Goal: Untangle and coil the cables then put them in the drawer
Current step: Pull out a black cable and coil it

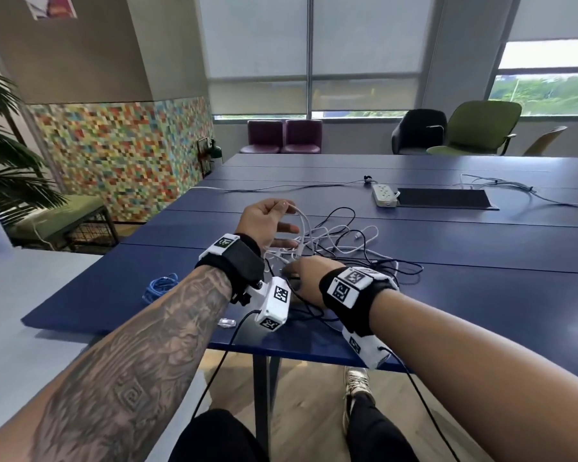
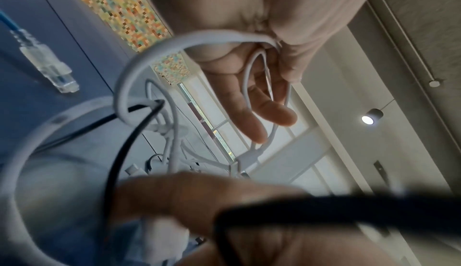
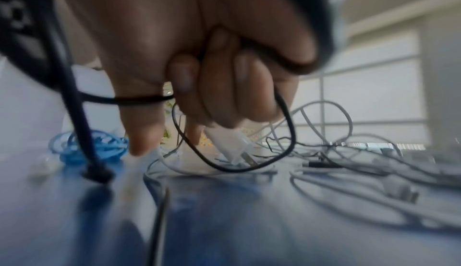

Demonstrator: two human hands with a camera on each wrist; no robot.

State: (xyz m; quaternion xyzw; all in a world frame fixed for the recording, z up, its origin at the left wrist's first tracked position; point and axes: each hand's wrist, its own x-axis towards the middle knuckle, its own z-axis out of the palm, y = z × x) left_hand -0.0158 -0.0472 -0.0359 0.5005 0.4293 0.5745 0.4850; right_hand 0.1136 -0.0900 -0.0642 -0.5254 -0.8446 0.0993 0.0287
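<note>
A tangle of white and black cables (image 1: 342,243) lies on the blue table (image 1: 481,295) in front of me. My left hand (image 1: 264,223) is raised over its near left side and pinches loops of a white cable (image 2: 149,53) between thumb and fingers (image 2: 272,112). My right hand (image 1: 302,278) reaches low into the tangle below it, fingers curled round a white cable plug (image 3: 230,147). A thin black cable (image 3: 289,132) loops around those fingers. No drawer is in view.
A coiled blue cable (image 1: 159,285) with a clear connector (image 2: 54,73) lies to the left near the table edge. A white power strip (image 1: 384,195), a black mat (image 1: 444,198) and more white cables (image 1: 501,188) sit farther back. Chairs stand beyond the table.
</note>
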